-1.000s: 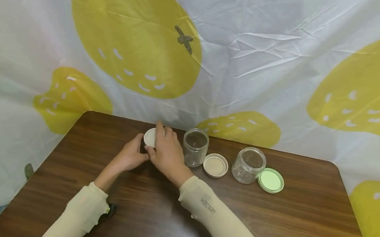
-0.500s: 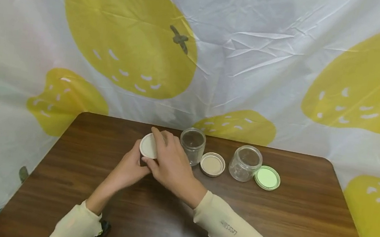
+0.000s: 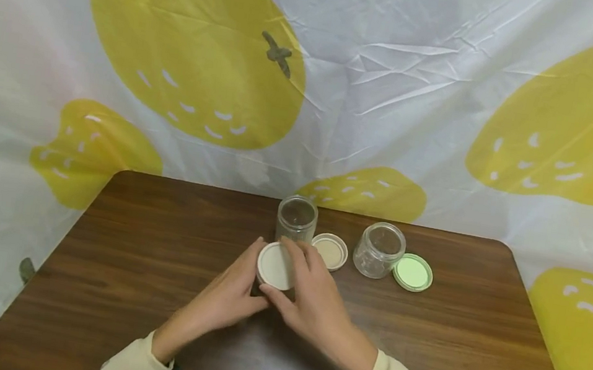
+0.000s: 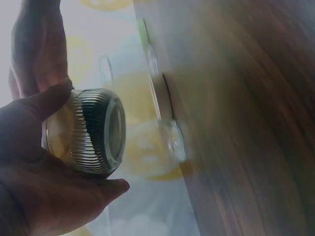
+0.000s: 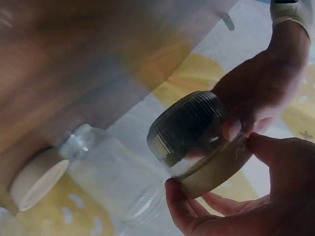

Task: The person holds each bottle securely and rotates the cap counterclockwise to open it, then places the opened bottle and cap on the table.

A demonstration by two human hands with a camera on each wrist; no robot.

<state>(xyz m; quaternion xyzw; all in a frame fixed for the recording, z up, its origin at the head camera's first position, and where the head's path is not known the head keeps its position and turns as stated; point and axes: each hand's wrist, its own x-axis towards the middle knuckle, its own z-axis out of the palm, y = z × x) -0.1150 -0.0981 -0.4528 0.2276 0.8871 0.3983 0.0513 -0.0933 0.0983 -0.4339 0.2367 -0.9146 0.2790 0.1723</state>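
Observation:
Between my two hands is a small clear ribbed jar point(image 5: 189, 125), lifted off the table and capped by an off-white lid point(image 3: 274, 265). My left hand point(image 3: 228, 295) holds the jar's body from the left, its fingers and thumb around the ribbed wall in the left wrist view. On the other side, my right hand point(image 3: 320, 304) grips the lid's rim between thumb and fingers. Just behind stands a taller clear jar point(image 3: 296, 217) without a lid, partly covered by my right fingers. Beside it lies a beige lid point(image 3: 331, 252).
Farther right a shorter lidless clear jar point(image 3: 379, 252) stands against a light green lid point(image 3: 413, 273). The brown wooden table point(image 3: 468, 332) backs onto a white curtain point(image 3: 391, 66) printed with yellow fruit.
Both hands have carried the lidded jar to the right and nearer to me, from left of the taller jar to in front of it. The other jars and lids stayed put.

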